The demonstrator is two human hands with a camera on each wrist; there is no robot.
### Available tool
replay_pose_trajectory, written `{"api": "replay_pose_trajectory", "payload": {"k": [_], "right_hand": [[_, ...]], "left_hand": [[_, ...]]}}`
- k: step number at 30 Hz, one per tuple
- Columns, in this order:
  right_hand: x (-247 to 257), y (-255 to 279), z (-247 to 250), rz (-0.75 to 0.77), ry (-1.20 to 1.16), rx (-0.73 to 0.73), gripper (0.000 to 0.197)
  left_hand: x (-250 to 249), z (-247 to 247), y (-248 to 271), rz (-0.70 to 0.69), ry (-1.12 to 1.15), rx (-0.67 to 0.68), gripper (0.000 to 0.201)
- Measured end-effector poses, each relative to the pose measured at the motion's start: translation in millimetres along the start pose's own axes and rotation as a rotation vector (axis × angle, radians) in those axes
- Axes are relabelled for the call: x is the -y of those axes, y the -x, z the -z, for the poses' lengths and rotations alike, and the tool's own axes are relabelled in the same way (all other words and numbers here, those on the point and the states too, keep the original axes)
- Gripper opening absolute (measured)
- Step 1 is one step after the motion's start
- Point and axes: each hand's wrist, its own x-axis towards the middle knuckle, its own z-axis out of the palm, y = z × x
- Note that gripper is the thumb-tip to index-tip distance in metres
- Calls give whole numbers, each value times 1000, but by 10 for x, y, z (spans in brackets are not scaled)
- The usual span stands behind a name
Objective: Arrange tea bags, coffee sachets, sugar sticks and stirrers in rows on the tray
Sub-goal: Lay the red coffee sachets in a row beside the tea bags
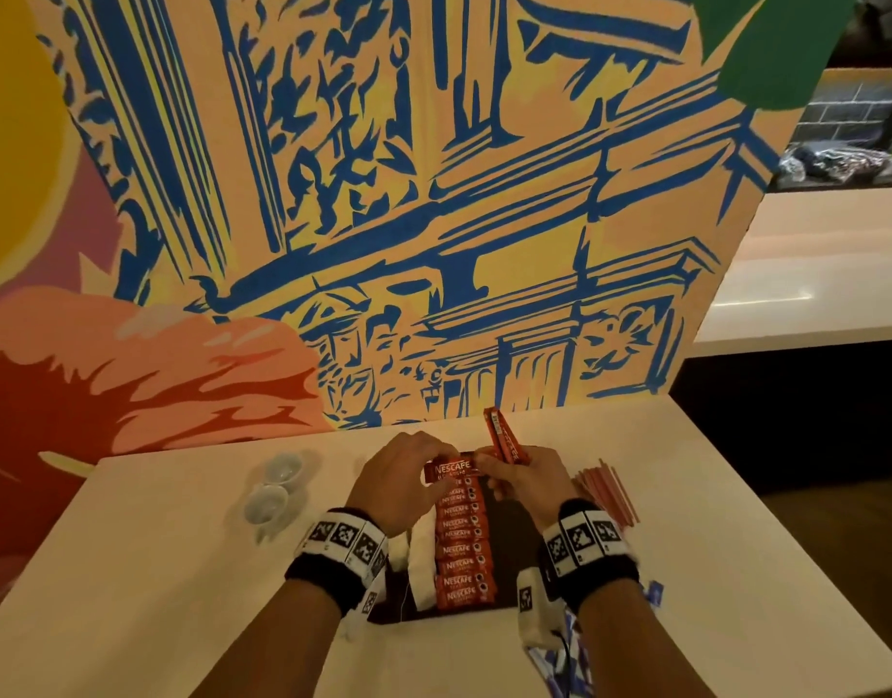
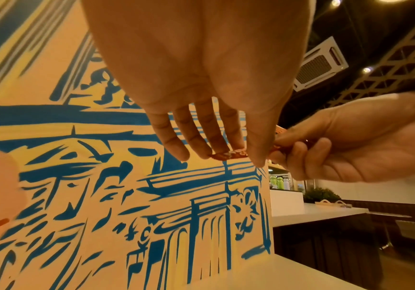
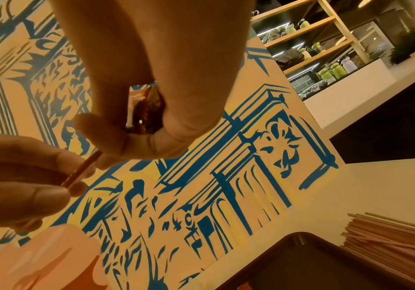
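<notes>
Grip: left hand point(image 1: 401, 478) and right hand point(image 1: 527, 478) both pinch one red sachet point(image 1: 451, 471), one at each end, held flat across the far end of the tray. In the left wrist view, left fingertips point(image 2: 235, 146) and thumb clamp the sachet's edge point(image 2: 228, 156). Right hand also keeps a spare bundle point(image 1: 504, 435) of red sachets tucked under its curled fingers, sticking up toward the wall.

Mural wall point(image 1: 433, 193), orange with blue line drawing, stands right behind the desk.

Desk point(image 1: 182, 571), white, carries everything.

Tray point(image 1: 514, 546), dark, lies between the forearms. Right wrist view shows its far corner point(image 3: 298, 238) bare.

Sachet row point(image 1: 461, 551): red sachets overlapped in a column running from the near edge of the tray up to the held sachet.

White packets point(image 1: 421, 566) lie in a column just left of the row, touching it; print cannot be read.

Stirrers point(image 1: 607, 488), a loose reddish heap, on the desk right of the tray, off it.

Two small cups point(image 1: 275, 486), pale, on the desk left of the tray, touching each other.

Blue-and-white packets point(image 1: 652, 594) near the right wrist, partly hidden.
</notes>
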Motion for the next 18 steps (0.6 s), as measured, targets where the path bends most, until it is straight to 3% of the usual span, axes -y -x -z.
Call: {"api": "replay_pose_trajectory", "payload": {"k": [5, 11, 18], "right_hand": [[-48, -106, 94, -79, -5, 29, 29], [-116, -354, 305, -235, -209, -57, 21], [-294, -784, 477, -315, 22, -43, 23]], "left_hand": [[140, -163, -75, 84, -1, 46, 27], [495, -475, -293, 318, 69, 149, 27], [774, -1097, -732, 464, 5, 280, 27]]}}
